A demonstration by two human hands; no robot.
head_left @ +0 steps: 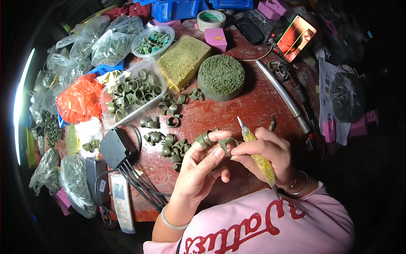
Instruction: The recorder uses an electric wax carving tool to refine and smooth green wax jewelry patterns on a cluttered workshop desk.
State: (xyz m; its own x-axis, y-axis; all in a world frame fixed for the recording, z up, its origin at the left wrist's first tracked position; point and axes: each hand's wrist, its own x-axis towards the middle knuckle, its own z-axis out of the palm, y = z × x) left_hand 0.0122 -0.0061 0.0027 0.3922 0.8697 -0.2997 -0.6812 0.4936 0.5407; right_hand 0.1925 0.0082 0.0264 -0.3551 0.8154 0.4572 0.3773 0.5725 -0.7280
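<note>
My left hand [198, 166] pinches a dark green ring [227, 142] between thumb and fingers. Around its index finger sits a second, wider green ring [204, 139]. In my right hand [272, 152] is a slim pointed hand tool [263, 166] with a yellow wrapped grip, its pale tip aimed away from me. The thumb and index fingertips of that hand also touch the pinched ring's right side. Several loose green rings [174, 149] lie just left of my hands, and more fill a clear plastic tub [160, 95] farther off.
Behind the rings stand a yellow-green sponge block [182, 59] and a round, rough green block [221, 78]. A black box with cables [118, 147] and a white remote [122, 203] lie left. Toward the right are a metal tube [282, 95] and a lit phone [296, 38]. Plastic bags [78, 182] crowd the left edge.
</note>
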